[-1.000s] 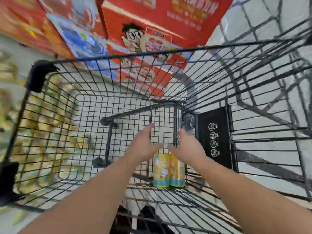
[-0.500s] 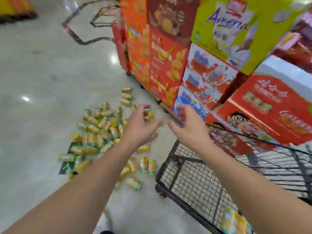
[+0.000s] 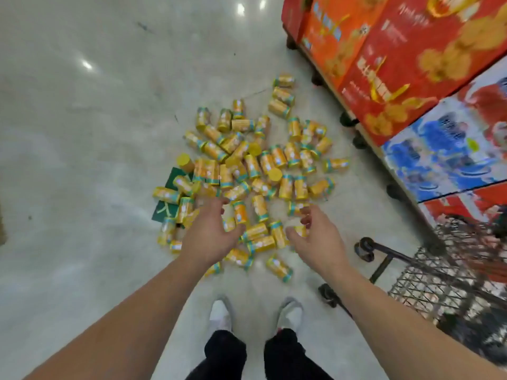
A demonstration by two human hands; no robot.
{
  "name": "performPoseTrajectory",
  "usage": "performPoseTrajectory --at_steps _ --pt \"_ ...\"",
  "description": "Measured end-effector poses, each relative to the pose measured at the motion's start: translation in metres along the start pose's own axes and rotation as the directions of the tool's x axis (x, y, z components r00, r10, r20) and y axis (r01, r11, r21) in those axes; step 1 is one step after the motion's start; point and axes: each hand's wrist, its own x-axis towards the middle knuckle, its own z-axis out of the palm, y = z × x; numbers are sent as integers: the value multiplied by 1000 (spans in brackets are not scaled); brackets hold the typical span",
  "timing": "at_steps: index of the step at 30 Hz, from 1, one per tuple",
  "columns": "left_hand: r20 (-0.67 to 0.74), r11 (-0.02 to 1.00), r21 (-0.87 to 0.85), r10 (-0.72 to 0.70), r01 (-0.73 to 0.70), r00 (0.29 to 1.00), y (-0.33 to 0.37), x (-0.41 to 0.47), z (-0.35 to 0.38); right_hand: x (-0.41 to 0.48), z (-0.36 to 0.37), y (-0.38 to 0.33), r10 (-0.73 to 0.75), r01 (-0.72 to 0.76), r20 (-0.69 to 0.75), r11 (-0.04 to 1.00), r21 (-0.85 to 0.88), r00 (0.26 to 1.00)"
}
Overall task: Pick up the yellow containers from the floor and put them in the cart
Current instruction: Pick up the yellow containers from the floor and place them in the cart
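Observation:
A heap of several yellow containers (image 3: 252, 165) with teal bands lies scattered on the pale floor ahead of my feet. My left hand (image 3: 211, 234) hangs over the near left part of the heap, fingers spread, holding nothing. My right hand (image 3: 315, 237) hovers over the near right part, fingers curled apart and empty. The black wire cart (image 3: 439, 272) stands at the right edge, its front corner and wheels showing; its inside is blurred.
Stacked red, orange and blue product boxes (image 3: 397, 64) on a low platform line the right side behind the cart. A dark green flat carton (image 3: 168, 209) lies under the heap's left edge. My two shoes (image 3: 255, 314) stand just short of the nearest containers.
Both hands let go of two containers in the cart and came out empty. The view swung left and down from the cart to the heap on the floor.

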Motion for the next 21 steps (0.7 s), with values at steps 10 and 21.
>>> performPoseTrajectory --at_steps 10,21 --pt "277 964 266 -104 28 955 -204 93 262 108 267 206 136 -66 254 961 -269 958" --pt "478 660 679 -66 -321 876 -347 159 421 157 422 338 250 -73 346 889 -451 904"
